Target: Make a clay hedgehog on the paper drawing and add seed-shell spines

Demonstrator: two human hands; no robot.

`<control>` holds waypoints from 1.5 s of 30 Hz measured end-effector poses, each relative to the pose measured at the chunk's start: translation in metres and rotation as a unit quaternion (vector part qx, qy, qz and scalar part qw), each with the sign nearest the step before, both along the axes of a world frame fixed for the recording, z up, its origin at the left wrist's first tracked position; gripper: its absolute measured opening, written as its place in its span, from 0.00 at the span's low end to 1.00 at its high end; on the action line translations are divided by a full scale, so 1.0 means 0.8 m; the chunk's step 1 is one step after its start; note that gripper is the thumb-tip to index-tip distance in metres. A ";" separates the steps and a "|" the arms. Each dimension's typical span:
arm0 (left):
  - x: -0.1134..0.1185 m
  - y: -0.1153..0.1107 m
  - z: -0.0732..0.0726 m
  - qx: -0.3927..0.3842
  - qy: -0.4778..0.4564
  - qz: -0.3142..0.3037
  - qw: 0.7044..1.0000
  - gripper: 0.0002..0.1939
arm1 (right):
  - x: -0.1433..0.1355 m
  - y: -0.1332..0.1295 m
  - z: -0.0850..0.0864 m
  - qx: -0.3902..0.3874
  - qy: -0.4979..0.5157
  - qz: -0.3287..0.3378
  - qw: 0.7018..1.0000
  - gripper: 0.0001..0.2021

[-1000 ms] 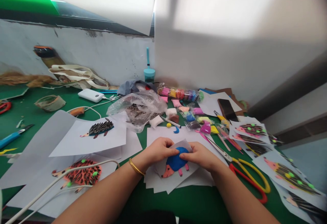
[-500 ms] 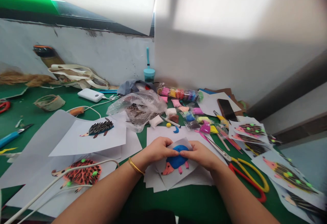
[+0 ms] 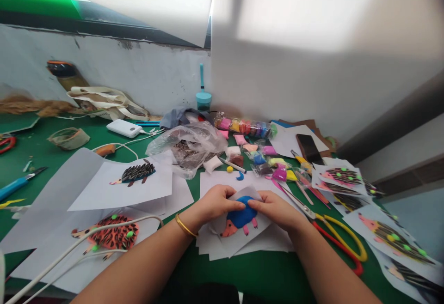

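Observation:
Between my two hands is a small sheet of white paper [image 3: 255, 233] bearing a clay hedgehog [image 3: 239, 218] with a blue body, pink-orange face and pink feet. My left hand [image 3: 220, 204] grips the sheet's left side, its thumb lying on the blue clay. From the right, my right hand [image 3: 277, 209] holds the other side, thumb also on the blue. The fingers behind the paper are hidden. Loose white sheets [image 3: 211, 246] lie underneath. Just beyond sit a yellow clay ball [image 3: 229, 169] and a curved blue clay piece [image 3: 240, 176].
Scissors [image 3: 329, 223] with red and yellow handles lie right of my right arm. Finished hedgehog pictures [image 3: 395, 234] are at the right, others at the left [image 3: 137, 174]. A plastic bag of seeds [image 3: 187, 149] and clay packets [image 3: 258, 158] stand behind. A white cable [image 3: 69, 251] crosses the left.
My thumbs have slid slightly apart across the blue clay, the right one moving up and to the right. Both hands still hold the sheet.

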State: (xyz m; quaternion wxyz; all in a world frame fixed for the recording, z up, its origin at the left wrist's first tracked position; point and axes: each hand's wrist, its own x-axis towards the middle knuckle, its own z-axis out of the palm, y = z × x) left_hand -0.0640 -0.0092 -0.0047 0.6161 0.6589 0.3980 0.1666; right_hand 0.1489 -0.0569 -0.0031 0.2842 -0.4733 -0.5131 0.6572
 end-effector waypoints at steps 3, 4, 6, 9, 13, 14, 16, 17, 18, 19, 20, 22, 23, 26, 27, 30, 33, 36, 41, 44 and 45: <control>0.003 -0.002 -0.005 0.019 0.024 0.021 0.999 0.18 | -0.004 -0.002 0.000 -0.014 -0.004 -0.002 1.000 0.23; 0.004 -0.003 -0.006 0.025 0.032 0.026 0.999 0.18 | -0.005 -0.002 0.001 -0.015 -0.006 -0.003 1.000 0.23; 0.005 -0.003 -0.005 0.029 0.034 0.030 0.999 0.18 | -0.005 -0.001 0.002 -0.009 -0.010 -0.005 1.000 0.23; 0.003 -0.002 0.001 0.020 0.028 0.046 0.998 0.19 | -0.001 0.000 0.003 0.010 -0.019 -0.007 1.000 0.24; 0.001 0.000 0.004 0.001 0.019 0.045 0.999 0.21 | 0.001 0.001 0.001 0.009 -0.019 0.000 1.000 0.22; 0.001 0.000 0.003 -0.003 0.018 0.042 0.999 0.21 | 0.001 0.001 0.000 0.006 -0.018 0.001 1.000 0.21; 0.002 0.000 0.001 -0.006 0.020 0.038 0.999 0.22 | -0.001 0.001 -0.001 0.005 -0.019 0.000 1.000 0.21; 0.002 0.000 0.001 -0.008 0.021 0.037 0.999 0.22 | -0.001 0.000 -0.001 0.006 -0.019 0.000 1.000 0.21; 0.002 0.000 0.001 -0.009 0.020 0.037 0.999 0.22 | -0.002 0.000 -0.001 0.009 -0.019 -0.001 1.000 0.21; 0.002 -0.001 0.001 -0.009 0.017 0.037 0.999 0.23 | -0.003 0.000 -0.001 0.010 -0.019 -0.003 1.000 0.21; 0.002 -0.001 0.002 -0.009 0.014 0.036 0.999 0.23 | -0.003 0.000 0.000 0.012 -0.020 -0.005 1.000 0.21; 0.002 -0.001 0.002 -0.006 0.011 0.037 0.999 0.24 | -0.003 0.000 0.000 0.017 -0.025 -0.003 1.000 0.22; 0.003 -0.002 0.002 -0.006 0.012 0.037 0.999 0.24 | -0.004 0.000 0.000 0.018 -0.028 0.001 0.999 0.23; 0.004 -0.002 -0.001 -0.011 0.020 0.036 0.999 0.24 | -0.003 0.001 0.000 0.021 -0.034 0.021 0.999 0.23; 0.004 -0.003 -0.002 -0.012 0.021 0.036 0.999 0.23 | -0.003 0.001 0.000 0.025 -0.035 0.028 0.999 0.23; 0.003 -0.002 -0.003 -0.012 0.013 0.028 0.999 0.24 | -0.001 0.000 0.000 0.027 -0.034 0.034 0.998 0.22; 0.000 0.002 0.000 -0.012 -0.004 0.025 1.000 0.26 | 0.001 0.001 0.000 0.014 -0.021 0.002 1.000 0.23; -0.004 0.006 0.001 -0.029 -0.023 0.031 0.999 0.26 | 0.004 0.003 -0.002 0.028 -0.010 -0.039 0.999 0.22; -0.006 0.009 0.001 -0.048 0.000 0.041 0.998 0.24 | 0.004 0.005 -0.006 0.015 -0.012 -0.021 1.000 0.21; -0.005 0.008 0.004 -0.043 0.011 0.043 0.998 0.23 | 0.003 0.005 -0.006 0.016 -0.003 -0.017 1.000 0.22; -0.005 0.008 0.005 -0.042 0.009 0.042 0.998 0.23 | 0.004 0.005 -0.006 0.017 0.001 -0.013 1.000 0.22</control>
